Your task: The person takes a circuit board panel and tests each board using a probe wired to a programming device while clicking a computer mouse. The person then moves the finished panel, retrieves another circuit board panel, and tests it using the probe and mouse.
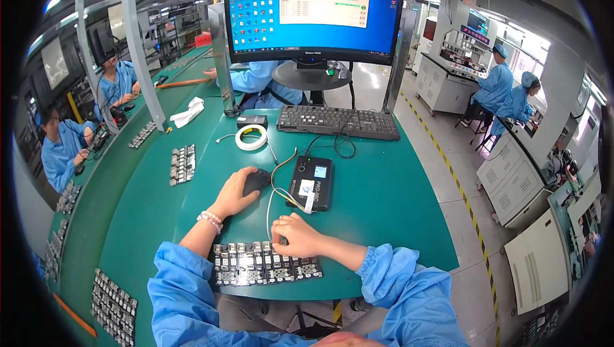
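My left hand (235, 196), with a beaded bracelet at the wrist, is wrapped over a black computer mouse (258, 181) on the green table. My right hand (298, 236) is closed, its fingertips at the upper edge of a panel of small circuit boards (246, 273). A thin white cable (268, 216) runs down into those fingertips; its end is hidden by them. That cable comes from a black box-shaped device (323, 188) with a small lit screen, which lies right of the mouse with a white tag on it.
Behind the device are a black keyboard (339, 122), a roll of white tape (251, 137) and a monitor (313, 11). More board panels (183, 165) lie to the left, with a crumpled white cloth (187, 113) beyond. Co-workers in blue sit at left, behind the monitor and at right.
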The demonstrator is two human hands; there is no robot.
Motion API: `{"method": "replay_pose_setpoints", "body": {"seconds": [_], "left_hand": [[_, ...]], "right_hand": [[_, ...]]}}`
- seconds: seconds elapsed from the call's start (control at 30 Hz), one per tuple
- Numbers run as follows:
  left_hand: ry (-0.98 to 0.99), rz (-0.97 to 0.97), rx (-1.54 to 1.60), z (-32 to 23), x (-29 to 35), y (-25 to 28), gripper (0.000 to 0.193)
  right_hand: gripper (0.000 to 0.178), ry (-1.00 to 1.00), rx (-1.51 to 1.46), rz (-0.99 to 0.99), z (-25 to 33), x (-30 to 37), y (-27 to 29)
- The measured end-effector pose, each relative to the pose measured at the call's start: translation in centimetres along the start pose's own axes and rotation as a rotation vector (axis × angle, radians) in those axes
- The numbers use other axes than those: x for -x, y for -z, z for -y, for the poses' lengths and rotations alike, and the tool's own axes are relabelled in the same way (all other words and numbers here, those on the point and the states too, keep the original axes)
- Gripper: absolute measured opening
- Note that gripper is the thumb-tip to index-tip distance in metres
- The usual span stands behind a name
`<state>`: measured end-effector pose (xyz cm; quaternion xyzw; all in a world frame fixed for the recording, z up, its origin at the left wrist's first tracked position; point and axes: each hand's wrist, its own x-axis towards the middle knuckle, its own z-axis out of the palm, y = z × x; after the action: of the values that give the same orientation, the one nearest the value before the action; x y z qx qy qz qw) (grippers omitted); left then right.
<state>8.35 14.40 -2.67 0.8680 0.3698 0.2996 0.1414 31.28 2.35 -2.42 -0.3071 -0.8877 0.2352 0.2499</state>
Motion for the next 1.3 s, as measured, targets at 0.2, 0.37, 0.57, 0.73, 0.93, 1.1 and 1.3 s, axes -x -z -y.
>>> {"method": "replay_pose_setpoints", "body": {"seconds": [0.2,0.37,0.57,0.73,0.93,1.1,1.3], "left_hand": [[-0.049,-0.014,-0.072,-0.7,0.0,-0.2,0.068],[-0.031,-0.049,-0.103,-0.5,1.0,0.3,0.068],[-0.01,-0.04,-0.115,-0.8,1.2,0.6,0.069],[-0.01,-0.018,-0.13,-1.2,1.6,1.1,0.069],[0.021,-0.01,-0.12,-1.3,1.9,1.0,0.069],[0.003,-0.052,-0.153,-0.5,2.2,0.4,0.069],[0.056,-0.017,-0.161,-0.8,1.9,0.7,0.071]], "right_hand": [[0.016,-0.036,-0.011,0.009,-0.1,0.5,0.1],[0.016,0.006,-0.03,0.019,0.0,0.0,-0.4],[0.017,0.046,0.02,-0.091,-0.2,0.2,-0.2],[0.015,0.005,0.027,-0.028,-0.1,0.1,-0.1],[0.018,0.033,0.037,-0.059,0.0,0.2,-0.2],[0.016,0.012,0.042,-0.04,0.3,0.1,-0.2],[0.016,0.017,0.047,-0.042,0.1,0.1,0.1]]}}
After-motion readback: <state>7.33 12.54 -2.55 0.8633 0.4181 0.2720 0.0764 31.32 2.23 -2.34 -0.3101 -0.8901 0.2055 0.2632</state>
